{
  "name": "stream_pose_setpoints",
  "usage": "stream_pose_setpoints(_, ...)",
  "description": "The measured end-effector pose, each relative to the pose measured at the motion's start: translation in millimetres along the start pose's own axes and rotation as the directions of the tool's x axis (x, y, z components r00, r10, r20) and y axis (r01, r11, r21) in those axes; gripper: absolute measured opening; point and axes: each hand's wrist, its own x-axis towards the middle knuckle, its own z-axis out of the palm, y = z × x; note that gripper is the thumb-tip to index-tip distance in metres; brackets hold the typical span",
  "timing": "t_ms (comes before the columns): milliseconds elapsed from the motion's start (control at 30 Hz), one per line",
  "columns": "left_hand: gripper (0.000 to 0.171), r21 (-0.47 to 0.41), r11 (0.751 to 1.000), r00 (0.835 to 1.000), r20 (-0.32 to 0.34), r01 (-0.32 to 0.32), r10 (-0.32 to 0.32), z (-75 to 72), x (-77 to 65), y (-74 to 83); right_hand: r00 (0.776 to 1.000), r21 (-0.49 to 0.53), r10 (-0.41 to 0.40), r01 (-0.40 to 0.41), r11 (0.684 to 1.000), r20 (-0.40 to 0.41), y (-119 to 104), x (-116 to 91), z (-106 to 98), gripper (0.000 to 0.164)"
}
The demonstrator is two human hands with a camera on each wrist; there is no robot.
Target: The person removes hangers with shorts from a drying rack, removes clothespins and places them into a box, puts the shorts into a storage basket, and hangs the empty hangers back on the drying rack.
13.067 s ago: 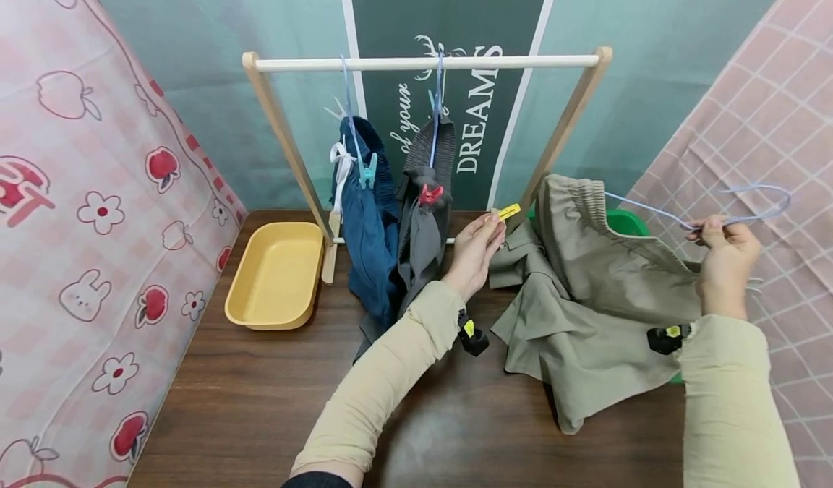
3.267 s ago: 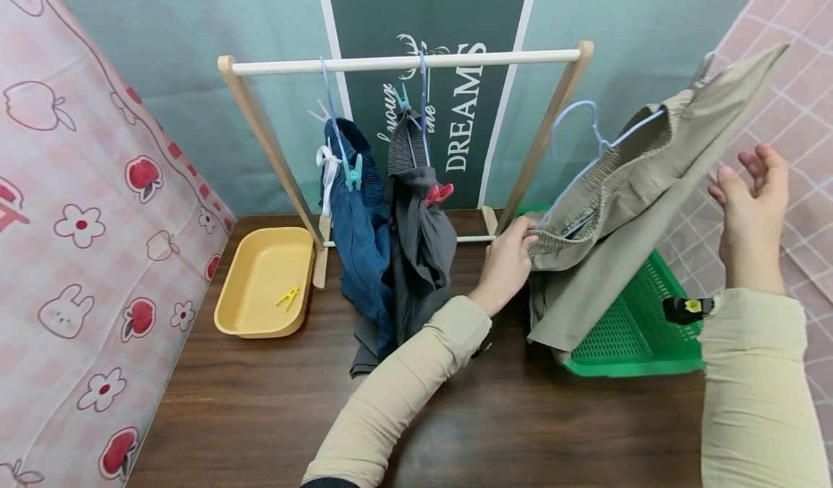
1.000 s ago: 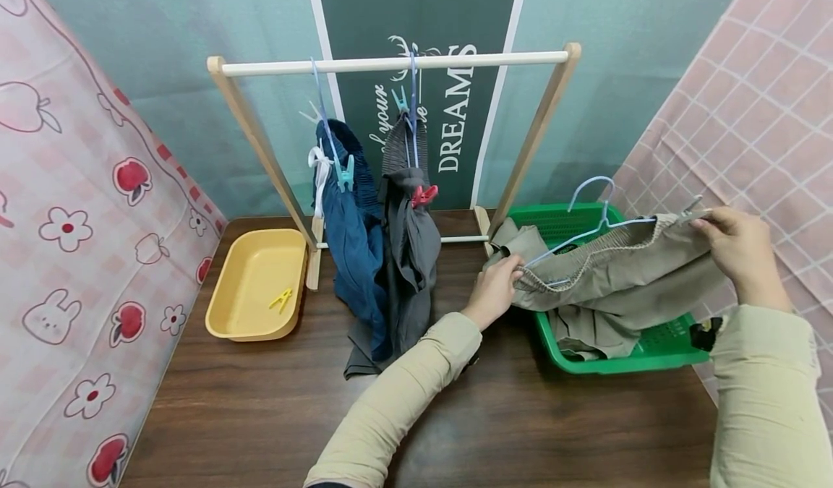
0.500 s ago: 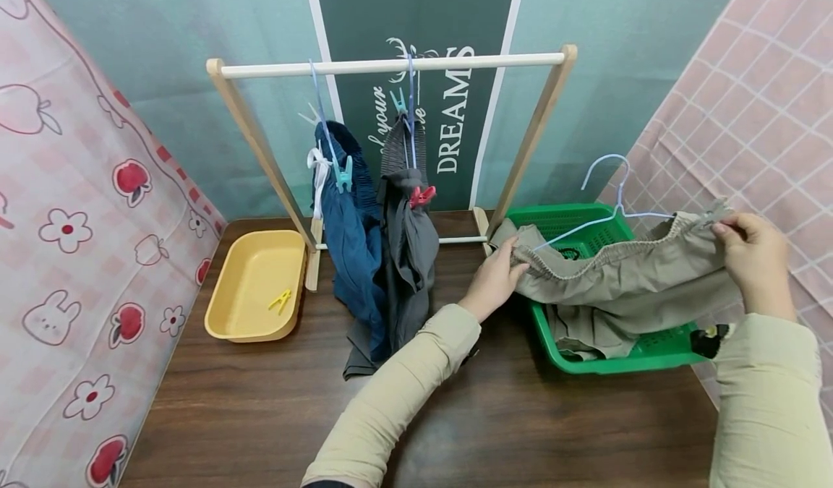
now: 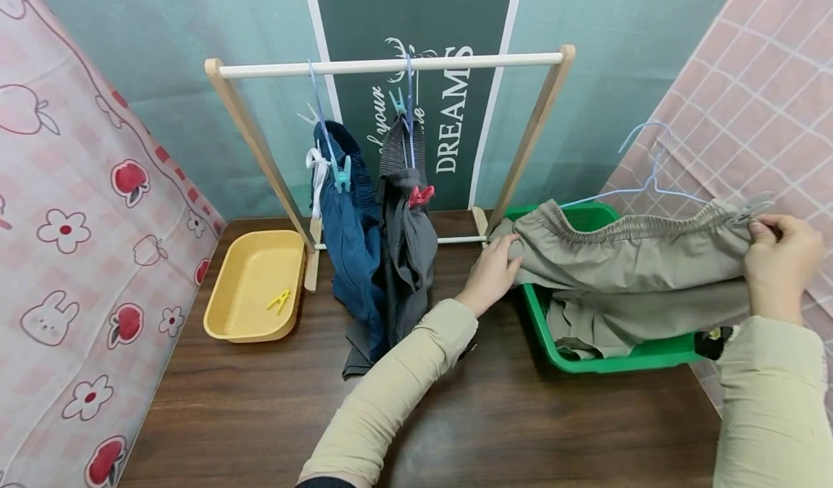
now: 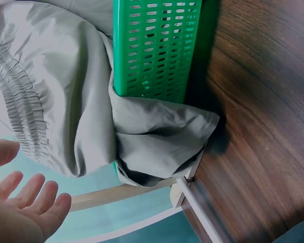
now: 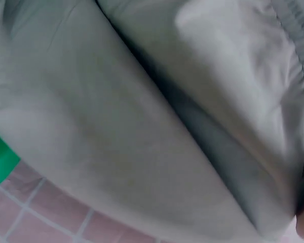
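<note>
Olive-grey trousers (image 5: 651, 257) with a gathered elastic waistband hang partly over the green basket (image 5: 644, 361). A blue wire hanger (image 5: 641, 189) runs behind the waistband, hook upward. At the waistband's right end sits a grey clothespin (image 5: 755, 207), and just below it my right hand (image 5: 784, 257) pinches the cloth. My left hand (image 5: 492, 271) is by the trousers' left end; the left wrist view shows its fingers (image 6: 33, 190) loosely spread beside the waistband, holding nothing. In the right wrist view, folds of the trousers (image 7: 116, 126) fill most of the picture.
A white-barred wooden rack (image 5: 390, 65) carries blue trousers (image 5: 354, 220) and dark grey trousers (image 5: 410, 235) on hangers with clothespins. To its left stands a yellow tray (image 5: 221, 300) holding a yellow clothespin (image 5: 280, 300). Pink cloth (image 5: 735, 97) borders the right side.
The yellow clothespin went from my left hand into the tray. Recently my right hand has pulled the trousers and hanger rightward, and my left hand has let go of the waistband.
</note>
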Motion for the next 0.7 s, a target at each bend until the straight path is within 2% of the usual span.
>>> stream_pose_setpoints(100,0.042,0.007,1.000,1.000,-0.011,-0.002,0.002,0.1,0.5,-0.1,0.996,-0.005,0.026,-0.027,1.000,-0.084,-2.2,-0.5,1.0,0.048)
stream_pose_setpoints(233,0.040,0.007,1.000,1.000,-0.028,-0.007,0.007,-0.3,1.6,-0.4,0.982,-0.055,0.083,-0.094,0.994,-0.170,-6.0,-2.8,3.0,0.023)
stream_pose_setpoints(367,0.040,-0.004,1.000,0.999,-0.027,-0.017,0.017,-1.1,1.8,-0.1,0.973,-0.092,0.112,-0.132,0.987,-0.202,-10.2,-4.9,3.2,0.030)
stream_pose_setpoints(500,0.039,-0.005,0.999,0.999,-0.030,-0.040,0.040,-3.2,1.9,1.5,0.986,-0.143,0.086,-0.107,0.984,-0.143,-15.6,-6.4,1.8,0.031)
stream_pose_setpoints(600,0.038,0.005,0.998,0.997,-0.036,-0.061,0.061,-6.0,2.7,5.2,0.999,-0.226,0.031,-0.039,0.973,-0.039,-22.3,-9.6,1.8,0.031)
stream_pose_setpoints(700,0.038,0.012,0.996,0.995,-0.045,-0.090,0.090,-8.5,4.8,10.5,0.996,-0.307,-0.018,0.044,0.951,0.086,-30.9,-14.1,4.1,0.031)
